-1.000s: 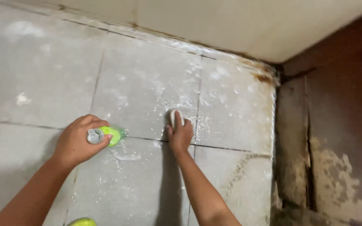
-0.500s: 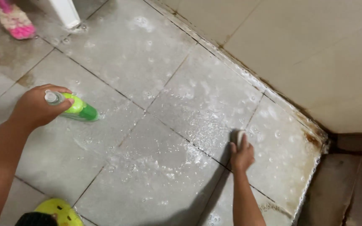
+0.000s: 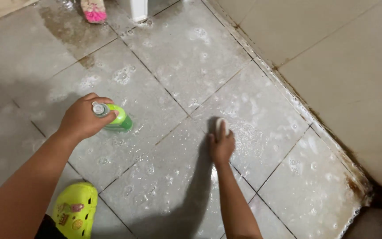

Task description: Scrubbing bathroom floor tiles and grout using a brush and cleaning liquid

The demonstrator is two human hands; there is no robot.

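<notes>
Two hands at work on a soapy tile floor (image 3: 169, 79).
Right hand (image 3: 221, 146) presses a white brush (image 3: 220, 126) to the tiles; left hand (image 3: 82, 118) grips a green bottle (image 3: 116, 119), now nearer the brush than before; a yellow clog (image 3: 75, 211) shows fully.

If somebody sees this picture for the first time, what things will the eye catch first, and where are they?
First the two hands at mid-frame: the left hand grips a green bottle standing on the wet, soapy floor tiles, and the right hand presses a small white scrubber onto the foam. Next, a bright yellow-green clog at the lower left, and the rusty brown stains along the wall's foot at the right.
</notes>
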